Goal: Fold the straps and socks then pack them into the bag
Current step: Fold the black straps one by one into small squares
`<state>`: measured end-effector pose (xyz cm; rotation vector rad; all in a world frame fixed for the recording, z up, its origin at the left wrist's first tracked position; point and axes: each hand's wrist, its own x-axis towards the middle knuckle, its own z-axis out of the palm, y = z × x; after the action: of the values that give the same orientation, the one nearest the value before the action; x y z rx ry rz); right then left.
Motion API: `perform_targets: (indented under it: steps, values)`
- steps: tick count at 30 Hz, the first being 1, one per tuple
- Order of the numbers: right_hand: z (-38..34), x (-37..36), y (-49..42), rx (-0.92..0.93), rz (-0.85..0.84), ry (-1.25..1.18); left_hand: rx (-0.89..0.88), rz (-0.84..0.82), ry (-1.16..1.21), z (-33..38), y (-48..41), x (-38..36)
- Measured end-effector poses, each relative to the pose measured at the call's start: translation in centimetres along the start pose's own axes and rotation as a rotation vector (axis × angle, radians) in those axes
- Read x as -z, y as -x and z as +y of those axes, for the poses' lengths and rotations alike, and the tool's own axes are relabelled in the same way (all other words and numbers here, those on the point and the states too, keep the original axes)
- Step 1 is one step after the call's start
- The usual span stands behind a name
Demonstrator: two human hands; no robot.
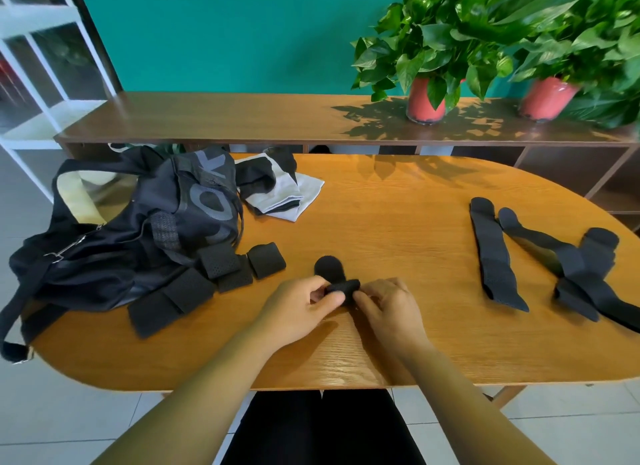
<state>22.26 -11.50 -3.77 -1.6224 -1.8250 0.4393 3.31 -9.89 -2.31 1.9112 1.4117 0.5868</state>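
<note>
Strap (337, 284) lies crosswise btwn my hands — L hand (304, 312) & R hand (388, 308) both pinching its rolled end, tail pointing away.

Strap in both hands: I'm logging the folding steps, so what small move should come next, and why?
Probably roll the strap one more turn forward: the left hand and right hand pinch its rolled part, while its rounded end lies flat and unrolled on the table.
</note>
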Motion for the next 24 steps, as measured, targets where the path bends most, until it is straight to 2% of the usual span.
perform_targets:
  steps: [4,9,13,24]
  values:
    - [-0.6,-0.7,-0.8,-0.113,-0.027,0.110,0.075,0.052,-0.007,0.5,-0.4,-0.6]
    - [-1.1,-1.4,-1.2,-0.178,0.016,0.113,0.159,0.099,0.009,1.0,-1.1,-1.0]
    - [-1.2,-1.7,-1.5,-0.209,0.019,0.149,0.200,0.101,-0.070,1.2,-1.7,-0.8]
    - [-1.9,-2.3,-2.1,-0.275,0.038,0.207,0.273,0.270,-0.124,1.1,-2.0,-1.6]
